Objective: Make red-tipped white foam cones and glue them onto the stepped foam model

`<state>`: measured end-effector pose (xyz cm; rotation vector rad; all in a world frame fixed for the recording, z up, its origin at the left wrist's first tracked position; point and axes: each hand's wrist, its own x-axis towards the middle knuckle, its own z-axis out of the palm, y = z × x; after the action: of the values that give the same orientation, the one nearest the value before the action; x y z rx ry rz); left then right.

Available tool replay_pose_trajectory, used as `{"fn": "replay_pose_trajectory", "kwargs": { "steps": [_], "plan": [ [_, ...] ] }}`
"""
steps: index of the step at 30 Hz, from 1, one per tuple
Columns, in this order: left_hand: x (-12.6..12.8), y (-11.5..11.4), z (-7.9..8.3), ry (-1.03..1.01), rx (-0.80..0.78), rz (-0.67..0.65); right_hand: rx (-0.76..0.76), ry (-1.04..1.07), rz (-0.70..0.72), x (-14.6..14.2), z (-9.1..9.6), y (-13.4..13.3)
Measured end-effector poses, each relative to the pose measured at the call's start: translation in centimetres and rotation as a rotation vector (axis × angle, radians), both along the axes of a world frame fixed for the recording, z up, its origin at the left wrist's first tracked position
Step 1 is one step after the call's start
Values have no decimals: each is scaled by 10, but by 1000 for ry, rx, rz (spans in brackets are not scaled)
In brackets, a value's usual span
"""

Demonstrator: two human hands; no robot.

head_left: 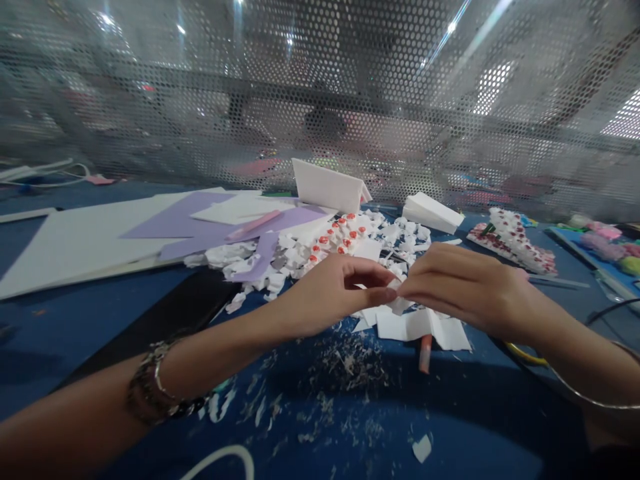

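My left hand and my right hand meet at the fingertips above a blue table. Between them they pinch a small piece of white paper, partly hidden by the fingers. Just below lies a folded strip of white paper, with an orange tube-like stick under its edge. Behind my hands is a pile of crumpled white paper bits. Small white paper pieces with red-orange dots sit in rows on that pile.
White and purple sheets spread at left, near a black flat object. Folded white card stands behind. A dotted white piece and coloured pompoms are at right. A perforated metal screen closes off the back.
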<state>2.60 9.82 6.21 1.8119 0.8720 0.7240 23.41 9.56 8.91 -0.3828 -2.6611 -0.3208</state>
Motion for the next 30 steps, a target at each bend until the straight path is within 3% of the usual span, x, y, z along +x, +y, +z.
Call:
{"fn": "replay_pose_trajectory", "kwargs": {
  "steps": [7, 15, 25, 30],
  "plan": [
    [2, -3, 2, -25, 102, 61, -95, 144, 2, -7, -3, 6],
    [1, -7, 1, -46, 264, 84, -306, 281, 9, -10, -10, 16],
    [2, -12, 5, -149, 372, -7, -280, 466, 57, -14, -11, 6],
    [1, -14, 3, -127, 482, 73, -264, 516, 79, -17, -11, 3]
  ]
}}
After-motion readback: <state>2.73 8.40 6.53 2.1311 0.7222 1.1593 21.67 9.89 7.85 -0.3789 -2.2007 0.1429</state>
